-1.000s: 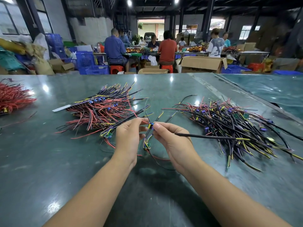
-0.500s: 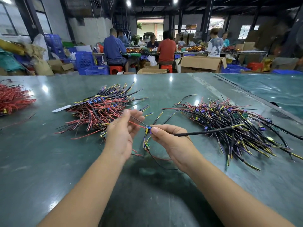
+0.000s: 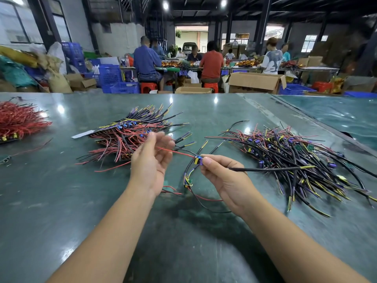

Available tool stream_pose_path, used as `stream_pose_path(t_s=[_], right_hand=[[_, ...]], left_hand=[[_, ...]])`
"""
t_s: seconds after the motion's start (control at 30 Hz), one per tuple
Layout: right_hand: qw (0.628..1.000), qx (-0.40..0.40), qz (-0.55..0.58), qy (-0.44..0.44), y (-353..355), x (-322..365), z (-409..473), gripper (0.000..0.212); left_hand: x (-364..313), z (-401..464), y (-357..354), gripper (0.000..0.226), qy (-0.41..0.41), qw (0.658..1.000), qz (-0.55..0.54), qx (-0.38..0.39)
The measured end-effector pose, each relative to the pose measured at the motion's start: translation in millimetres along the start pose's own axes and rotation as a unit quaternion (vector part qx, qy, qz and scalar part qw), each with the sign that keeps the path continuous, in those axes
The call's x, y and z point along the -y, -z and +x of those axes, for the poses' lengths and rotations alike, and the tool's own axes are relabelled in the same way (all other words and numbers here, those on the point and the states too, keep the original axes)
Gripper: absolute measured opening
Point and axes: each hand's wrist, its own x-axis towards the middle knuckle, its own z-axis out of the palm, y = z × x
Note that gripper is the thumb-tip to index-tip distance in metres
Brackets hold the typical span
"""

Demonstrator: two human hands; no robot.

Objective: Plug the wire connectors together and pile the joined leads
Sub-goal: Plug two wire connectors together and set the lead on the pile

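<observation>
**wirebench_dan:** so what changed in the last sec? looks diff from a moment ago.

**crimp_n_go:** yeah. A sec back both hands were bunched tight together at the connector, thumbs nearly touching. Now the left hand [image 3: 151,160] has slid away to the left, along the red lead [image 3: 179,153], which runs pretty much taut from its fingers over to the connector [image 3: 197,160]. Fingers up there are motion-blurred, loosely curled w/ the red wire between them, so it has hold of the wire, but how firmly I can't tell tbh.

**wirebench_dan:** and the right?

**crimp_n_go:** right hand [image 3: 222,176] barely moved. Thumb + forefinger pinched on the little blue/yellow connector, held above the table [image 3: 183,252], w/ a black lead [image 3: 271,169] sticking out rightwards over the loose pile [image 3: 295,160].

**wirebench_dan:** so plugged or not?

**crimp_n_go:** imo yes, that pull-apart looks like a tug check after mating, and it's holding. Can't see the seam tho, too small. A 2nd joined bit dangles below the connector, near the table.

**wirebench_dan:** next stop?

**crimp_n_go:** prob the joined pile [image 3: 130,137], just behind the left hand. Right-side pile is still big, so plenty left.
</observation>
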Motion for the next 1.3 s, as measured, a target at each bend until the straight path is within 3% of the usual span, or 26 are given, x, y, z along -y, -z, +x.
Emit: stream_pose_path(t_s=[0.17, 0.37, 0.53, 0.77, 0.9, 1.07, 1.17, 1.3], right_hand=[[1.0, -0.005, 0.001, 0.005, 1, -2, 0, 0.012], [1.0, -0.003, -0.011, 0.003, 1, -5, 2, 0.019], [1.0, -0.028, 0.0, 0.012, 1, -3, 2, 0.023], [0.997, -0.074, -0.031, 0.016, 2, -2, 3, 0.018], [0.996, -0.082, -0.012, 0.017, 3, 0, 3, 0.012], [0.995, -0.1, 0.0, 0.004, 7, 1, 6, 0.012], [0.996, -0.082, 0.024, 0.001, 7, -1, 6, 0.022], [0.994, -0.093, 0.047, 0.018, 7, -2, 7, 0.014]], left_hand=[[15, -11, -8, 0.005, 0.052, 0.989, 0.092, 0.103], [18, -11, -9, 0.007, 0.01, 0.992, 0.106, 0.068], [19, -13, -8, 0.009, 0.027, 0.978, 0.166, 0.122], [18, -9, -6, 0.011, 0.009, 0.987, 0.149, 0.055], [19, -10, -6, 0.005, 0.032, 0.985, 0.134, 0.103], [15, -9, -4, 0.026, 0.06, 0.974, 0.161, 0.147], [15, -10, -5, 0.014, 0.056, 0.976, 0.17, 0.124], [15, -9, -5, 0.013, 0.044, 0.985, 0.132, 0.099]])
